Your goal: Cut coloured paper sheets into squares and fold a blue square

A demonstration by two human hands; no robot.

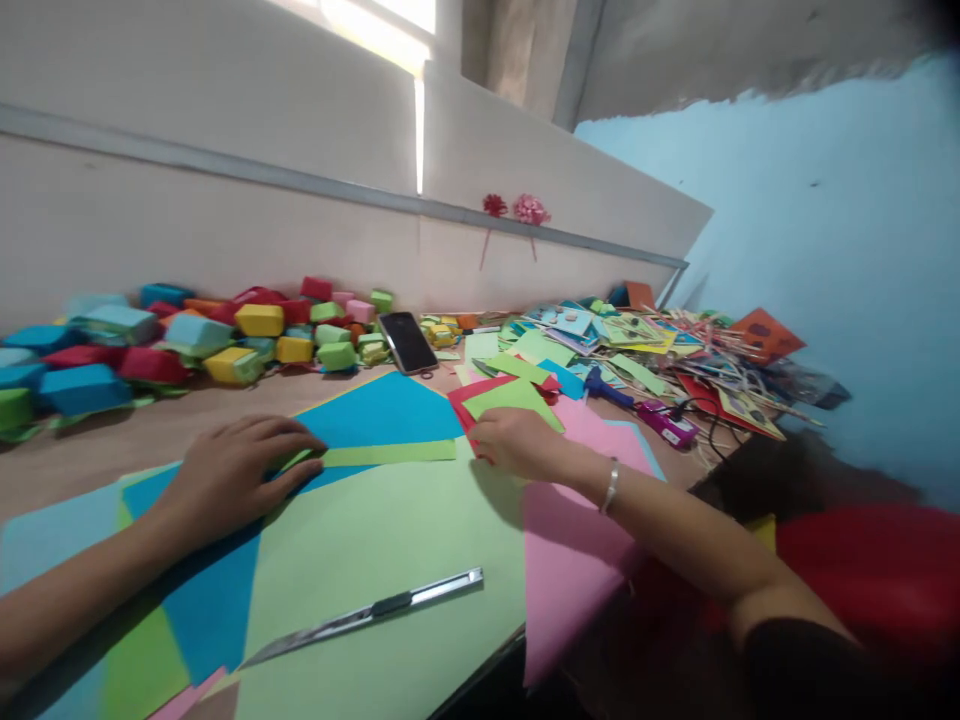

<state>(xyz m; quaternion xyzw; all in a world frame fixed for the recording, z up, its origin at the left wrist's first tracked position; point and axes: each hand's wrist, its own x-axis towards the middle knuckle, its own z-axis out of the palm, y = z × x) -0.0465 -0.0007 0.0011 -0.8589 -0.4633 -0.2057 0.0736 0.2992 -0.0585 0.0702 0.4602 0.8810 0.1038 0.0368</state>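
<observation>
A narrow light green paper strip (390,453) lies across blue paper (375,410) and a pale green sheet (390,530). My left hand (240,465) pinches the strip's left end between thumb and fingers. Beyond the strip's right end, my right hand (517,442) has its fingers bent together at the edge of a green paper piece (517,398) lying over red paper; what its fingertips hold, if anything, is hidden. A silver utility knife (390,604) rests on the pale green sheet, nearer to me than both hands.
Colourful folded paper boxes (150,350) are heaped at the back left, beside a black phone (407,343). Paper cutouts and sticks pile up at the back right, with a blue glue gun (607,388) and a purple power socket (667,424). Pink paper (570,570) overhangs the table's edge.
</observation>
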